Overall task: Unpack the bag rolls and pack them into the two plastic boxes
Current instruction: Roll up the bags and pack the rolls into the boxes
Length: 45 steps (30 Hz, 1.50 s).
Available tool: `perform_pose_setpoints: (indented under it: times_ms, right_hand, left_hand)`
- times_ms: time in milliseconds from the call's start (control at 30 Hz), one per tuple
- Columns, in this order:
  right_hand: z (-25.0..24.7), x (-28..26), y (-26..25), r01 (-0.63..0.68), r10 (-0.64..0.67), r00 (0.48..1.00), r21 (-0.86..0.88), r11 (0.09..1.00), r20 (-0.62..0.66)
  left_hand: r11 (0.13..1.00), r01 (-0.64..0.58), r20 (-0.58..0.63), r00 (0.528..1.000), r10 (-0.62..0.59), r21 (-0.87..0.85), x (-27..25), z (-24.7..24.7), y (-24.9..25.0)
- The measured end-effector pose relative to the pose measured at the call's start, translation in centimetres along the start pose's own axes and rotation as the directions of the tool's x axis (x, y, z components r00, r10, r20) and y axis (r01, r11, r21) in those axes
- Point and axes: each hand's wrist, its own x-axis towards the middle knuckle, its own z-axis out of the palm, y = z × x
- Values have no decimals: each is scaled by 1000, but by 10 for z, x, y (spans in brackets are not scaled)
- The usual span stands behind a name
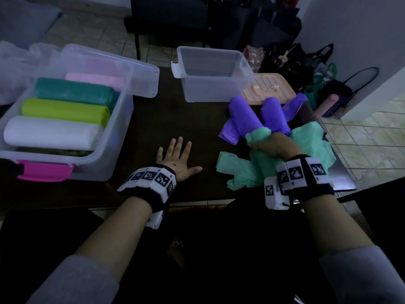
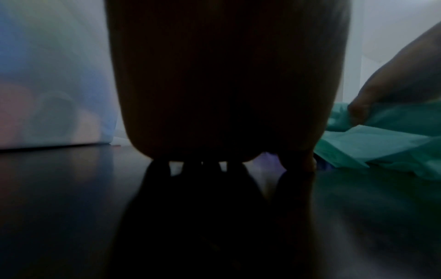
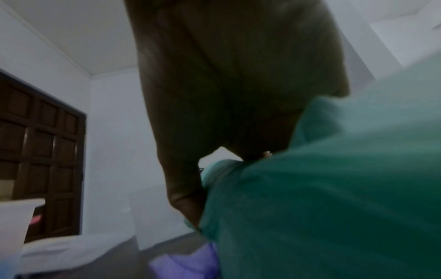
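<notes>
My right hand [image 1: 272, 144] grips a mint-green bag roll [image 1: 266, 166] at the table's front right, with loose green plastic [image 1: 311, 139] spread around it; the same green roll [image 3: 322, 198] fills the right wrist view. Two purple rolls [image 1: 247, 116] lie just beyond it. My left hand [image 1: 178, 157] lies flat on the dark table [image 1: 153, 119], fingers spread, holding nothing. The big clear box [image 1: 114, 119] at left holds white [image 1: 50, 132], lime [image 1: 65, 110], teal [image 1: 74, 91] and pink [image 1: 96, 79] rolls. The smaller clear box [image 1: 213, 73] stands behind, with nothing in it.
A clear lid [image 1: 142, 77] leans behind the big box. A peach lid [image 1: 268, 88] lies right of the small box. Crumpled clear wrap [image 1: 15, 62] sits far left. Bags [image 1: 306, 62] crowd the floor at the back right. A dark chair [image 1: 171, 16] stands beyond the table.
</notes>
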Motion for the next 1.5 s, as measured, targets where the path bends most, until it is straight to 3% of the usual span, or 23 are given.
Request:
perform_pose_setpoints:
  times_ms: [200, 333, 467, 567, 667, 800, 933, 1033, 1133, 1233, 1400, 1500]
  right_hand:
    - [-31, 0, -7, 53, -33, 990, 143, 988, -138]
    - [-45, -6, -34, 197, -161, 975, 267, 943, -150]
    - [-32, -12, -78, 403, -385, 909, 99, 910, -158]
    - [-7, -9, -110, 525, -531, 847, -128, 841, -17]
    - [25, 1, -135, 574, -549, 819, -221, 789, 166]
    - [64, 11, -157, 621, -549, 781, -281, 732, 297]
    - [82, 15, -162, 633, -555, 772, -292, 717, 310]
    - [68, 21, -152, 668, -609, 731, -145, 730, 308]
    - [52, 25, -139, 695, -686, 717, -56, 716, 127]
    - [42, 25, -130, 668, -668, 744, 3, 744, -16]
    - [47, 12, -124, 636, -615, 765, -74, 768, 190]
    - [51, 3, -124, 642, -596, 766, -241, 728, 240]
  left_hand:
    - [1000, -5, -9, 1000, 5, -17, 0, 0, 0]
    - [1000, -7, -29, 1000, 6, -20, 0, 1, 0]
    - [997, -58, -30, 998, 56, -50, 1, -7, -4]
    - [987, -100, -108, 990, 86, -128, 0, -17, -18]
    - [984, 12, -208, 977, -50, -179, -5, -19, -35]
    - [962, 120, -168, 972, -164, -244, -5, -14, -56]
    - [957, 93, -205, 967, -153, -275, -1, -18, -65]
    - [951, 73, -206, 969, -139, -299, 0, -27, -68]
    - [937, 93, -203, 965, -168, -336, 0, -35, -69]
    - [933, 115, -304, 926, -225, -340, 0, -40, -63]
    - [846, 174, -385, 832, -400, -503, -2, -51, -47]
    - [784, 203, -314, 835, -451, -586, 2, -54, -51]
